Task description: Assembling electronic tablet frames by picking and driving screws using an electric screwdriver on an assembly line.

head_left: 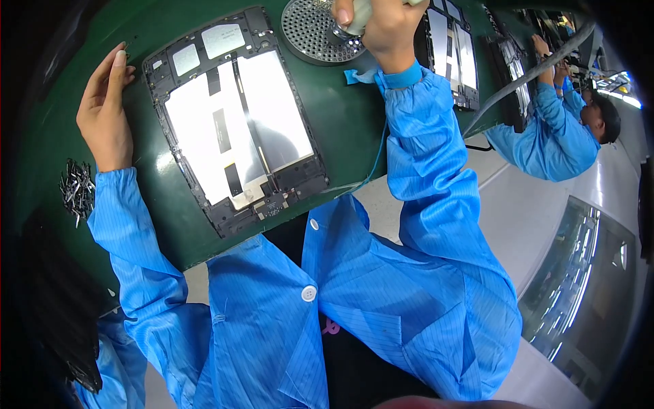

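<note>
Pale-green rounded object (358, 19) now being clasped by the right grip (390, 28) at a perforated metal disc (303, 35), left grip (105, 112) loosely curled, contents unclear.

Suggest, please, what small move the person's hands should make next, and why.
I would probably move the right hand away from the metal dish toward the open tablet: the hand's grip is closed on a pale green tool by the dish, and the tablet lies to its left, untouched.
</note>
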The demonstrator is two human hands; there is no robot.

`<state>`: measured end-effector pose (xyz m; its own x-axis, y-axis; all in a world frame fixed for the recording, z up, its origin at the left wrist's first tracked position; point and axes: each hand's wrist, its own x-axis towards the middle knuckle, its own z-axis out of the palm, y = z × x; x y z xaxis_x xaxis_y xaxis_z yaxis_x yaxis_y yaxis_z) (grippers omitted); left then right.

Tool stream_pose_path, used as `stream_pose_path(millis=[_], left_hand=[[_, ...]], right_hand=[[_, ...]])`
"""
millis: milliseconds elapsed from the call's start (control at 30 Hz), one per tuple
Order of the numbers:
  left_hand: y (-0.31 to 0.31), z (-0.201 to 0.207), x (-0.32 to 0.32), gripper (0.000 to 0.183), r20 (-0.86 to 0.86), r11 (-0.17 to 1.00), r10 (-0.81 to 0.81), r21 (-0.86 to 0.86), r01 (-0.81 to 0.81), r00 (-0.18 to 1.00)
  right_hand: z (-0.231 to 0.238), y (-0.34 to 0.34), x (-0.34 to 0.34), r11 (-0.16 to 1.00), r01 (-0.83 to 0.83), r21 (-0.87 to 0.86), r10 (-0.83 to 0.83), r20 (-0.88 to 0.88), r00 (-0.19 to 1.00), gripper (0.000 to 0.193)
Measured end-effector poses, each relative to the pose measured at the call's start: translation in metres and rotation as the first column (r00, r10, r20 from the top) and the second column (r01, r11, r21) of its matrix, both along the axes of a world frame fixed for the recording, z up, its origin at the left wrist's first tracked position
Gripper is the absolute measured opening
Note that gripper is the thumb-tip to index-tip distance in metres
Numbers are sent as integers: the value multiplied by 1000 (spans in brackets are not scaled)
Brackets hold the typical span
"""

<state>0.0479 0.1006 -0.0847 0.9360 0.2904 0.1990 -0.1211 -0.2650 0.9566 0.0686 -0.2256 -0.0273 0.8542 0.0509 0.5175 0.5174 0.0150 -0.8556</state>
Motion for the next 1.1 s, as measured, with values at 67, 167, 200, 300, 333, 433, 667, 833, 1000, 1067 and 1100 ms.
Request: stream_pose_path(millis=[67, 167, 200, 300, 333, 433, 667, 833, 1000, 1067, 1100], left_hand=[[0, 1, 2, 34, -3, 1000, -15, -11, 15, 1000], [4, -2, 1, 33, -8, 996, -56, -70, 55, 998], [6, -4, 0, 32, -8, 988, -91, -123, 89, 996], [7, -2, 1, 29, -31, 983, -152, -113, 148, 988], [11, -2, 1, 29, -62, 984, -159, -90, 153, 985], [15, -1, -3, 28, -52, 964, -249, -106, 242, 967], [18, 4, 4, 28, -136, 812, -473, -452, 370, 871], [22, 8, 2, 23, -140, 838, -493, -341, 426, 859], [21, 3, 3, 25, -85, 856, -483, -255, 450, 871], [19, 8, -1, 26, -101, 871, -462, -238, 430, 881], [17, 9, -2, 27, -116, 883, -446, -217, 416, 887]], right_hand=[[2, -3, -2, 999, 9, -36, -11, -39, 999, 17], [-1, 8, -2, 999, 34, 24, -32, -77, 997, 17], [-2, 14, -2, 991, 60, 116, -51, -78, 996, 18], [-1, 6, -3, 994, -4, 113, 13, -76, 997, 19], [1, 6, -1, 994, -35, 107, 41, -47, 998, 18], [10, 9, -7, 982, -56, 179, 73, -88, 994, 21], [50, 67, -10, 972, -177, 155, 189, -63, 980, 24], [60, 126, 5, 939, -298, 171, 306, -19, 952, 18], [46, 169, 21, 905, -339, 256, 365, -63, 929, 12], [38, 176, 23, 903, -339, 263, 368, -68, 927, 12], [36, 178, 25, 902, -334, 273, 365, -70, 928, 12]])
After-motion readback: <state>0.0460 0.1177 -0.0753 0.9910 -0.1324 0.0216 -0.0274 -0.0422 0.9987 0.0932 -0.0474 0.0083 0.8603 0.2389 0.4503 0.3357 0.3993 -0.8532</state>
